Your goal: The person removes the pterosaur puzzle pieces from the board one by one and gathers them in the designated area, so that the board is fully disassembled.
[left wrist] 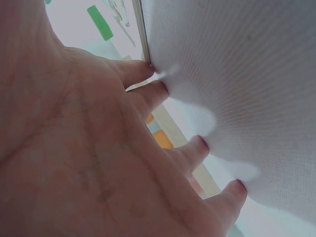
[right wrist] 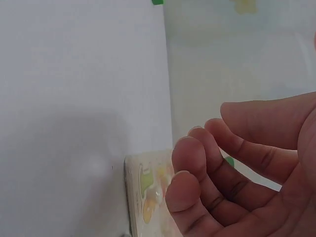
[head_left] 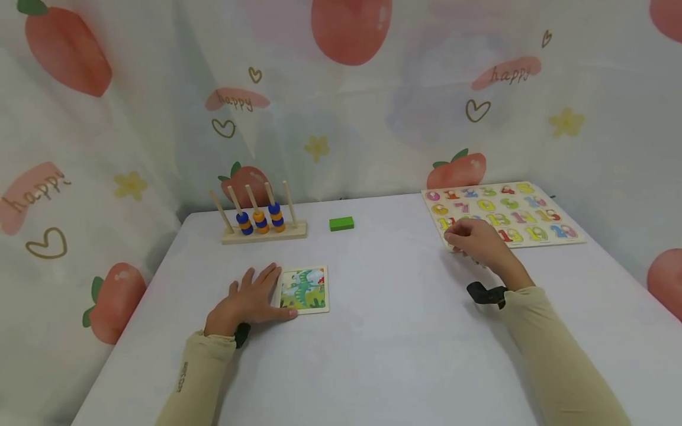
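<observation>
A square picture puzzle (head_left: 303, 290) with a green dinosaur lies on the white table. My left hand (head_left: 247, 305) is spread at its left side, thumb on the puzzle's near edge and index finger at its far left corner. In the left wrist view, the fingertips (left wrist: 200, 143) press on the tablecloth. Over the near left corner of a wooden number board (head_left: 578, 238) hovers my right hand (head_left: 482, 242). The right wrist view shows its fingers (right wrist: 187, 158) loosely bent, apart from the thumb, and holding nothing. Part of the board is hidden behind this hand.
At the back left stands a wooden bead rack (head_left: 264, 235) with upright pegs and blue and orange rings. A green block (head_left: 341, 223) lies to its right. Patterned cloth (head_left: 362, 136) hangs behind the table (head_left: 394, 367) and along its sides.
</observation>
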Tool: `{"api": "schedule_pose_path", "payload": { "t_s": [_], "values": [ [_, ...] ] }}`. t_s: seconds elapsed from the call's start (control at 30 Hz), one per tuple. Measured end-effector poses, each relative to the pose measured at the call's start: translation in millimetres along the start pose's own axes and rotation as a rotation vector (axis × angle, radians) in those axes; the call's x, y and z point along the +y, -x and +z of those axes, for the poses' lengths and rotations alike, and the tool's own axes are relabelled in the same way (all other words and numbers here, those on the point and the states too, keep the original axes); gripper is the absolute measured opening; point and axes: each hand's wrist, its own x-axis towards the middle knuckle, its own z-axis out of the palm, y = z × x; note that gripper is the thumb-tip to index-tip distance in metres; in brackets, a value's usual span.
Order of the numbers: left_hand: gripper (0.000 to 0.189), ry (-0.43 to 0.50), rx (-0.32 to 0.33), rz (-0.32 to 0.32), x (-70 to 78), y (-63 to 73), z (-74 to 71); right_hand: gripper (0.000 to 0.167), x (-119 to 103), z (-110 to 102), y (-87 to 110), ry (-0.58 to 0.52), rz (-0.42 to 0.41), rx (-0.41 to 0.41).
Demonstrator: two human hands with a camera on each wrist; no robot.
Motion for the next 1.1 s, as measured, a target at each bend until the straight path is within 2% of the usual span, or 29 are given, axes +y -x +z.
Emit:
{"api": "schedule_pose_path", "payload": {
  "t_s": [0.37, 0.67, 0.9, 1.1],
  "values": [
    [0.119, 0.0, 0.013, -0.004, 3.8, 7.0, -0.6, 0.027, -35.0, 36.9, -13.4, -0.005, -0.122, -0.085],
    [0.119, -0.002, 0.012, 0.001, 5.5, 6.3, -1.1, 0.026, -64.7, 72.0, -22.8, -0.016, -0.181, -0.161],
    [0.119, -0.002, 0.012, -0.002, 3.8, 4.4, 0.5, 0.025, -94.2, 98.0, -22.9, 0.008, -0.261, -0.192],
    [0.119, 0.001, 0.008, -0.006, 1.2, 2.8, 1.1, 0.025, -116.0, 122.3, -25.6, 0.01, -0.33, -0.257]
  ]
}}
